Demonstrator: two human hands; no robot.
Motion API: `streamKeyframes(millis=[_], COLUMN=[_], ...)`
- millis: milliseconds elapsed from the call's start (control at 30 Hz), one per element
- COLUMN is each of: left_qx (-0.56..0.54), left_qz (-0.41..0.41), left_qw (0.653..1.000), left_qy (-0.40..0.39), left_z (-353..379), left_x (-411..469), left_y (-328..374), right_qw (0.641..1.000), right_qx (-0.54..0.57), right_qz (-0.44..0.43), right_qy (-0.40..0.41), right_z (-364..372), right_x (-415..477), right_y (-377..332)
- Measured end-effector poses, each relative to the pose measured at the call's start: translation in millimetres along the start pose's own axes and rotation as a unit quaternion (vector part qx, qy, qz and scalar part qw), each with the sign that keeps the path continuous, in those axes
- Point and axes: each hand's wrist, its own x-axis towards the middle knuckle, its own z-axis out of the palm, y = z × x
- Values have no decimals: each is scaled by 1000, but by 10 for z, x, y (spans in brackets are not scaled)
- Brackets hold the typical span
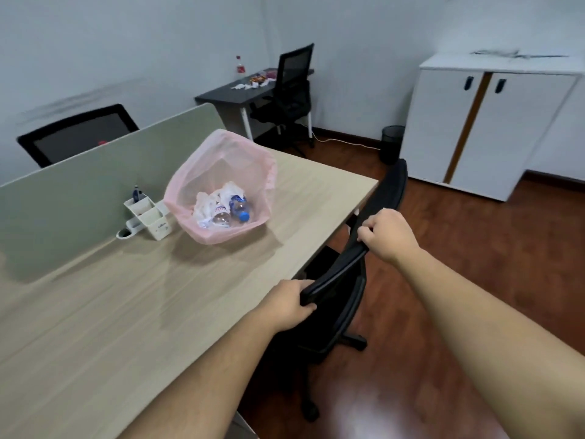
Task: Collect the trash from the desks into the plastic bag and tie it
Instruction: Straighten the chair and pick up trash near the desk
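While the left hand (285, 304) curled round the near end of the black chair (340, 299) along its curved, padded top edge, the right hand (387, 236) clasped the same edge farther along, fingers wrapped over it. This mesh-backed seat stood at the right side of the pale desk (142, 312), whose flat top showed a light wood grain. On that top, towards its far end, sat the plastic bag (240, 153), thin, pink and translucent, its mouth gaping wide. Inside lay two clear bottles (239, 207), one with a blue cap, beside crumpled paper (202, 207). Just left of it stood a white boxy organiser (148, 217), against the smooth grey-green divider (95, 185). Farther off, a dark desk (221, 93) by the wall held a red-labelled bottle (240, 66) and scattered wrappers (253, 83). To the right stood a white cabinet (493, 122) on the reddish wooden floor (474, 280).
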Motion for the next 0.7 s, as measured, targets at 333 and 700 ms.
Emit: streamKeyframes(millis=[333,700], left_qx=[47,60], left_qz=[85,122], left_qw=[993,984], left_qy=[-74,-119], left_z=[744,1606], left_x=[-220,-406], left_y=[889,1946], right_qw=[998,990], right_qx=[42,83], right_qz=[44,87], right_qy=[15,76], right_z=[-449,-1006], right_x=[-808,-1750], right_y=[715,1846])
